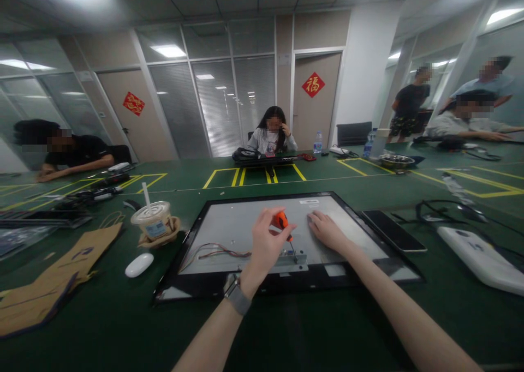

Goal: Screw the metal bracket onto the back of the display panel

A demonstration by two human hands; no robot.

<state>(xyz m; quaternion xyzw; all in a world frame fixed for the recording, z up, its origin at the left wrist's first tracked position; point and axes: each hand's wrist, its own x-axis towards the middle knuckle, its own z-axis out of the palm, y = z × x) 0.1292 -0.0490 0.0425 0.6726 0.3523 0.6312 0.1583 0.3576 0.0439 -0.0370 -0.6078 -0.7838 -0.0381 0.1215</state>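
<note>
A monitor panel (229, 225) lies face down on the green table, its grey metal back up and thin coloured wires (215, 250) running across the lower left. My left hand (266, 241) is closed around an orange-handled screwdriver (282, 222), tip down on a small metal bracket (292, 260) near the panel's front edge. My right hand (325, 230) rests flat on the metal back, fingers stretched out, just right of the screwdriver. A watch (237, 295) sits on my left wrist.
Left of the panel are a lidded drink cup (153, 219) with a straw, a white mouse (139, 264) and a brown paper bag (49, 279). A black phone-like slab (393, 230), cables (446, 211) and a white plastic cover (483, 257) lie to the right. Several people sit or stand around the table.
</note>
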